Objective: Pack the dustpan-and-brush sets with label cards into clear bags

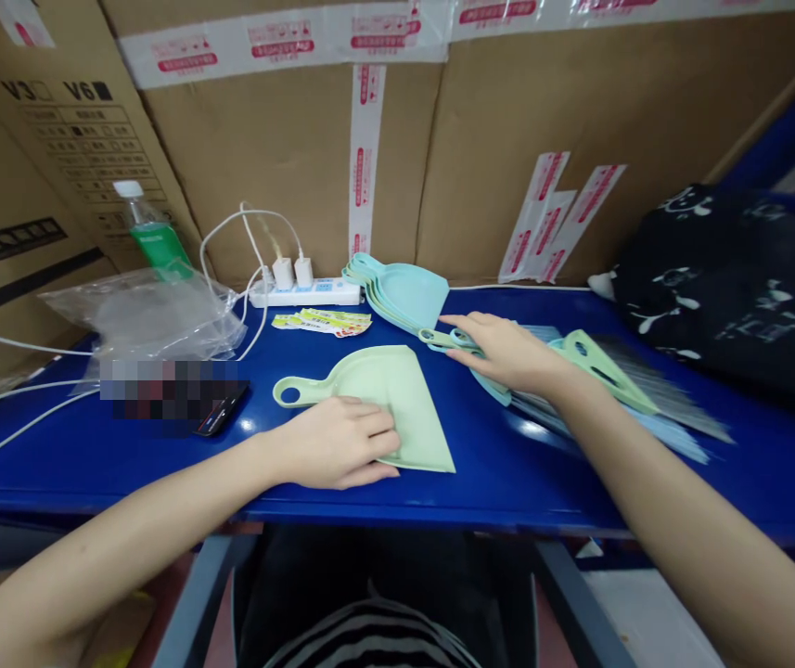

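A light green dustpan (415, 404) lies on the blue table in front of me, its looped handle to the left. My left hand (345, 441) is closed on the pan's near edge, fingers curled over its surface and thumb along the front. Over a pile of small brushes (620, 390) at the right, my right hand (508, 353) reaches with thumb and fingers apart, around the green and blue brush handles (442, 339). Its palm hides part of the pile. Just behind, a stack of nested dustpans (407, 292) has a light blue one on top.
A white power strip (306, 294) with chargers and cables stands at the back. Colourful paper strips (324, 322), a clear plastic bag (160, 315), a bottle (157, 241) and a dark phone (223, 408) lie leftward. Cardboard (286, 139) walls the back; a black patterned bag (731, 288) sits right.
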{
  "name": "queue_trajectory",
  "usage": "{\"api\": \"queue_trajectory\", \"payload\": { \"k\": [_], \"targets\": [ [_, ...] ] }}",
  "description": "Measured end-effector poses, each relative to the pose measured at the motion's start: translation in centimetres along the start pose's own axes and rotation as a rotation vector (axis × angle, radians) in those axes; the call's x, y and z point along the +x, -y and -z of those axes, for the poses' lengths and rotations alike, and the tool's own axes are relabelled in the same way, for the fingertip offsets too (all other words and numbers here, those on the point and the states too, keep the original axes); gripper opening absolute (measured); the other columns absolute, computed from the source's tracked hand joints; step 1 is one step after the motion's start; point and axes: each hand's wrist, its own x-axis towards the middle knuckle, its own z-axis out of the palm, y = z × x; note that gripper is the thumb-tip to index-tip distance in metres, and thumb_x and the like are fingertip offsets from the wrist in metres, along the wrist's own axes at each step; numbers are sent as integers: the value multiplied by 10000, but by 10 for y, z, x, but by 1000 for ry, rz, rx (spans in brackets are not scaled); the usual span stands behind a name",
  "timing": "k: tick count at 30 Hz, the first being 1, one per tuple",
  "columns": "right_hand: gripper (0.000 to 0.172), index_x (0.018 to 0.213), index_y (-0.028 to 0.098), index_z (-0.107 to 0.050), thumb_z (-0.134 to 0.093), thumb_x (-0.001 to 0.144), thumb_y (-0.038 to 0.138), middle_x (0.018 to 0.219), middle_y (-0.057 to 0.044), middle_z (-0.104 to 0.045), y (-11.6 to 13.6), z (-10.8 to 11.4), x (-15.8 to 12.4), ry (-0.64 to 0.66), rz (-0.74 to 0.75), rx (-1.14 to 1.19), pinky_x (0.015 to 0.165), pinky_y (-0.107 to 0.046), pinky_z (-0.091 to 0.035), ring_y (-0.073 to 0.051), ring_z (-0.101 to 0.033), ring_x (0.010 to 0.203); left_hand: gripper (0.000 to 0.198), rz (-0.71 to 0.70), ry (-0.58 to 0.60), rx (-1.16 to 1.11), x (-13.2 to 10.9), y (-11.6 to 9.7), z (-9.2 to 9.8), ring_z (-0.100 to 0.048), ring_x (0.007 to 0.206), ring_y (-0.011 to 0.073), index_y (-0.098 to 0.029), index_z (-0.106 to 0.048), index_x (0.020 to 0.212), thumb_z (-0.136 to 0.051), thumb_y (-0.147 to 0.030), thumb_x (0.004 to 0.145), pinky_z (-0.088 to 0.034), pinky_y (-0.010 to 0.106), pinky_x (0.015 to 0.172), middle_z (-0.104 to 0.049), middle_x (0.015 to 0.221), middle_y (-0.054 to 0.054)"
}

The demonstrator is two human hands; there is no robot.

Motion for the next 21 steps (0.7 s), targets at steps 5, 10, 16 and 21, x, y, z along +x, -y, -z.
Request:
{"api": "queue_trajectory", "payload": {
  "k": [5, 10, 16, 21],
  "targets": [
    [490, 1318, 120, -520, -421, 896, 349, 1097, -172, -654, 1, 2, 0, 24, -15, -2, 799, -415, -498, -307, -633, 959, 346, -6, 6, 27, 0, -1, 1, -488, 609, 140, -172, -565, 792, -306, -285, 992, -385, 264, 567, -539, 703, 10],
    [502, 1334, 120, -505, -407, 896, 346, 1102, -169, -650, 1, 2, -1, 39, -7, -2, 794, -418, -499, -306, -635, 945, 274, -3, 30, 32, -1, 0, 1, -469, 614, 137, -184, -575, 830, -351, -238, 978, -376, 255, 565, -537, 725, 8],
    [476, 1281, 152, -551, -402, 895, 387, 1084, -168, -659, -1, 0, -1, -41, -19, -23, 795, -435, -489, -328, -613, 982, 212, 1, 66, 40, -3, -1, 1, -468, 644, 140, -191, -576, 853, -391, -200, 957, -394, 250, 584, -532, 739, 7],
    [519, 1334, 139, -509, -392, 903, 403, 1104, -171, -652, 3, 2, -2, 60, -33, -22, 783, -424, -492, -315, -639, 930, 209, 1, 61, 68, -2, 0, 1, -465, 641, 144, -188, -574, 851, -387, -154, 940, -394, 251, 578, -527, 730, 8]
  ]
}}
